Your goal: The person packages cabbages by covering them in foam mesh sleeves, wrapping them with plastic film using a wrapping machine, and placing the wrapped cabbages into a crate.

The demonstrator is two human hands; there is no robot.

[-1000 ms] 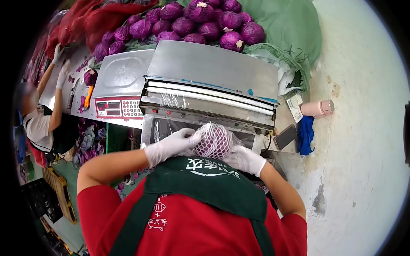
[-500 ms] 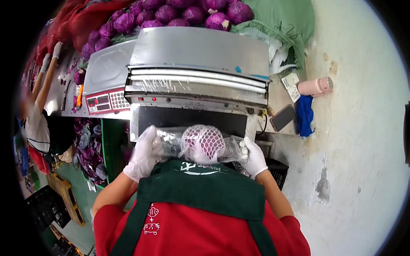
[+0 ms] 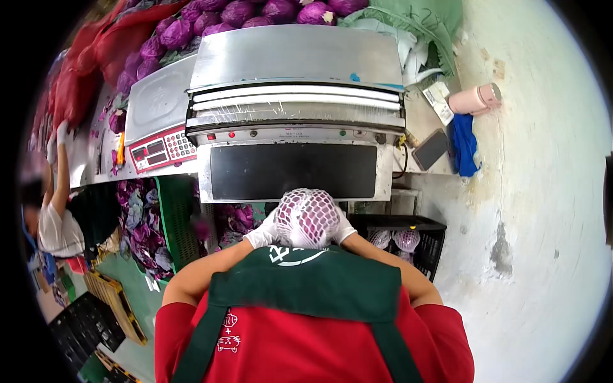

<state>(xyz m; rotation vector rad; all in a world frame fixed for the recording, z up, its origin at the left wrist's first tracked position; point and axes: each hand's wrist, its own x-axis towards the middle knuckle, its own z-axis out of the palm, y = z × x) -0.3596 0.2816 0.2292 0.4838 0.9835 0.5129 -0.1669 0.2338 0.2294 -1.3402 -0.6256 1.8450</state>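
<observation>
A red cabbage [image 3: 308, 218] in a white foam net sits close against my apron, just in front of the wrapping machine's black plate [image 3: 294, 171]. My left hand [image 3: 263, 234], in a white glove, cups it from the left side. From the right side my right hand [image 3: 345, 227], gloved too, presses against it. Most fingers of both hands are hidden under or behind the cabbage. Above the plate, the film wrapping machine [image 3: 297, 57] shows white rollers with clear film across them.
Red cabbages [image 3: 236, 14] are heaped behind the machine. To the left are a scale [image 3: 163, 150] and a green crate [image 3: 175, 220] of leaves. A black crate [image 3: 431, 233] holds netted cabbages at right. A phone [image 3: 430, 150] and pink bottle [image 3: 472, 99] lie nearby. A co-worker [image 3: 60, 223] stands far left.
My hands have come inward from the stretched ends of the clear film to the cabbage's sides. The film no longer spreads out sideways. The co-worker's hands have moved lower at the red sack.
</observation>
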